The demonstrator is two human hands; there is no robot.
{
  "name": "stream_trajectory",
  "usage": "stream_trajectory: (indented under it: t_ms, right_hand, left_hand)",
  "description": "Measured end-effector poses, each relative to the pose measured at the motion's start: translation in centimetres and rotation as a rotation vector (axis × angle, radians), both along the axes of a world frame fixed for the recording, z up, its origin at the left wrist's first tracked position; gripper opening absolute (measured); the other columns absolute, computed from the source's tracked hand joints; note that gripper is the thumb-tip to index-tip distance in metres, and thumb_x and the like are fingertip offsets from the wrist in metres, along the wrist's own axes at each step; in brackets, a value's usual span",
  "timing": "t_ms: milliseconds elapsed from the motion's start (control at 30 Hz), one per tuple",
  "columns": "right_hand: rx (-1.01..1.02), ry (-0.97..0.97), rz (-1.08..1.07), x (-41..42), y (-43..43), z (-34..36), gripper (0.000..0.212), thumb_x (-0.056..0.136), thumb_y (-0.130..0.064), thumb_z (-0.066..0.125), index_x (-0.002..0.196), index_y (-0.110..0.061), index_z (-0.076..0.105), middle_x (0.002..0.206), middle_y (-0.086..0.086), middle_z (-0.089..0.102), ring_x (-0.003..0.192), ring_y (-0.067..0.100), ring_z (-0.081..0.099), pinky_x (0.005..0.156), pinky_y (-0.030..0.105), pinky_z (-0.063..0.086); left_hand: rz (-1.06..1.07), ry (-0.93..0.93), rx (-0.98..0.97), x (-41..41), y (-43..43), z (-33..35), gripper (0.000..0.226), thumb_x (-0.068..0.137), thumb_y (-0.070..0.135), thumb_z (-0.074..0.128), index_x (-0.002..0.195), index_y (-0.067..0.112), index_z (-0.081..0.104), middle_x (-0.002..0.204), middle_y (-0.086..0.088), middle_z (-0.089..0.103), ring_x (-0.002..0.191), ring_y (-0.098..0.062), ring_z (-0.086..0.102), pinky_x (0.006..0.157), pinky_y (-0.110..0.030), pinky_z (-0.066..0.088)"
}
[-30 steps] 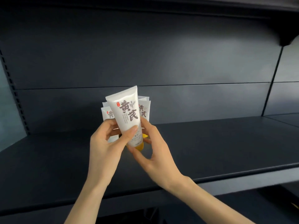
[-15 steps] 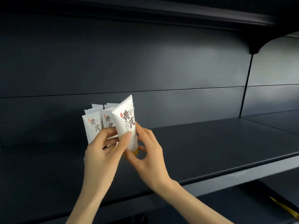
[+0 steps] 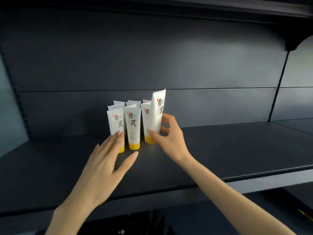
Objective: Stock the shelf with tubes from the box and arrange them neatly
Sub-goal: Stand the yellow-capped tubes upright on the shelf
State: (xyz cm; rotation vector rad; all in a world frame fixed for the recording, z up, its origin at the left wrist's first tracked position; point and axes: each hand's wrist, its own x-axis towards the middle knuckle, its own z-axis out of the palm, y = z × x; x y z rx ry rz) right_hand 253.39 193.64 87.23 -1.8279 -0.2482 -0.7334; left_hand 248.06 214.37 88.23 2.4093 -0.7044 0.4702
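Tubes (image 3: 132,122): white with yellow caps, standing cap-down in a tight block on the shelf (image 3: 220,150), left of its middle and towards the back panel (image 3: 152,56).
Block: three tubes across the front row. The tops of at least two more rows show behind, but the total cannot be counted.
Held tube (image 3: 158,107): at the right end of the front row, overlapping its neighbour. It sits higher than the rest and leans a little. Whether its cap has met the shelf cannot be told.
Right hand (image 3: 169,138): clamped on the held tube, with the thumb low on the front and the fingers curled round the back.
Left hand (image 3: 105,163): fingers straight and spread, holding nothing. The fingertips touch the lower part of the front-left tube (image 3: 116,119).
Box: not in view. A dark shape under the shelf edge cannot be identified.
Done, as judged: a first block is stocked, upright and labels forward, with rows fairly even.
In hand, as judged: seating the held tube to start a fourth column.
Left, as judged: set it down, square it to the row and close the gaps. Most of the shelf to the right is bare, so much stocking probably remains, depending on what the box holds.
Concern: narrow caps make poor bases, so a nudge could topple neighbours.
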Motion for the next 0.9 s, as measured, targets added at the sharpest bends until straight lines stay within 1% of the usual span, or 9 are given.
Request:
stream_trajectory:
  t_ms: [100,167,267,367,500,700,767,833,900]
  right_hand:
    - [-0.033,0.087,-0.012,1.3,-0.2,0.8,0.051,0.08,-0.021,0.075,0.12,-0.026,0.043,0.113,-0.016,0.054,0.099,0.007,0.061,0.08,0.026,0.056]
    - [-0.045,0.153,-0.012,2.3,-0.4,0.5,0.053,0.082,-0.019,0.073,0.124,-0.019,0.042,0.119,-0.008,0.053,0.098,0.01,0.061,0.077,0.024,0.055]
    - [-0.103,0.26,-0.05,3.7,-0.3,-0.4,0.057,0.082,-0.018,0.073,0.128,-0.014,0.04,0.126,0.0,0.052,0.105,0.014,0.057,0.077,0.023,0.053]
    - [-0.145,0.325,-0.068,4.8,-0.1,-1.1,0.059,0.082,-0.018,0.072,0.13,-0.012,0.038,0.131,0.004,0.05,0.113,0.019,0.055,0.082,0.026,0.05]
    - [-0.148,0.346,-0.089,5.7,0.2,-1.3,0.06,0.083,-0.018,0.072,0.13,-0.011,0.036,0.133,0.006,0.048,0.119,0.022,0.053,0.086,0.028,0.048]
    - [-0.15,0.353,-0.116,6.3,0.6,-1.6,0.059,0.083,-0.017,0.071,0.13,-0.011,0.036,0.131,0.007,0.05,0.117,0.022,0.053,0.09,0.031,0.047]
    - [-0.149,0.361,-0.134,6.3,0.7,-1.6,0.059,0.084,-0.018,0.071,0.131,-0.01,0.036,0.132,0.007,0.05,0.117,0.022,0.053,0.091,0.032,0.047]
    - [-0.154,0.374,-0.152,5.9,0.8,-1.5,0.061,0.084,-0.02,0.071,0.133,-0.01,0.035,0.134,0.009,0.047,0.118,0.022,0.051,0.094,0.034,0.048]
    - [-0.163,0.391,-0.164,4.9,0.6,-1.1,0.066,0.087,-0.026,0.067,0.139,-0.01,0.03,0.139,0.01,0.041,0.123,0.023,0.047,0.099,0.037,0.046]
  left_hand:
    - [0.239,-0.05,0.327,0.6,2.4,-1.5,0.086,0.064,0.08,-0.015,0.135,0.034,-0.029,0.145,0.02,-0.024,0.134,0.005,-0.02,0.117,-0.031,-0.008]
    - [0.294,-0.033,0.385,0.4,3.4,-2.0,0.089,0.059,0.078,-0.022,0.134,0.032,-0.032,0.143,0.018,-0.029,0.133,0.002,-0.024,0.117,-0.034,-0.008]
    - [0.308,-0.012,0.371,-0.2,4.6,-2.5,0.09,0.057,0.078,-0.024,0.133,0.032,-0.032,0.142,0.017,-0.029,0.132,0.003,-0.022,0.118,-0.034,-0.005]
    - [0.31,0.008,0.356,-0.4,5.4,-3.1,0.091,0.055,0.078,-0.023,0.133,0.032,-0.031,0.145,0.017,-0.028,0.141,0.0,-0.015,0.118,-0.031,-0.002]
    - [0.315,0.016,0.336,-0.8,6.1,-3.4,0.089,0.057,0.077,-0.02,0.133,0.032,-0.028,0.157,0.013,-0.015,0.146,-0.005,-0.003,0.118,-0.028,0.002]
    - [0.307,0.009,0.301,-0.9,6.6,-3.8,0.087,0.061,0.079,-0.017,0.134,0.034,-0.027,0.158,0.014,-0.01,0.145,-0.004,-0.001,0.117,-0.027,0.003]
    - [0.307,0.017,0.298,-1.1,6.9,-3.9,0.083,0.068,0.083,-0.013,0.135,0.034,-0.025,0.158,0.015,-0.009,0.145,-0.004,-0.001,0.117,-0.028,0.003]
    - [0.303,0.024,0.287,-1.3,7.2,-4.0,0.081,0.072,0.081,-0.006,0.137,0.035,-0.022,0.158,0.014,-0.007,0.146,-0.004,0.0,0.118,-0.029,0.004]
    - [0.307,0.022,0.296,-1.4,7.8,-4.2,0.088,0.069,0.084,-0.011,0.142,0.034,-0.018,0.159,0.013,-0.005,0.146,-0.005,0.002,0.118,-0.029,0.005]
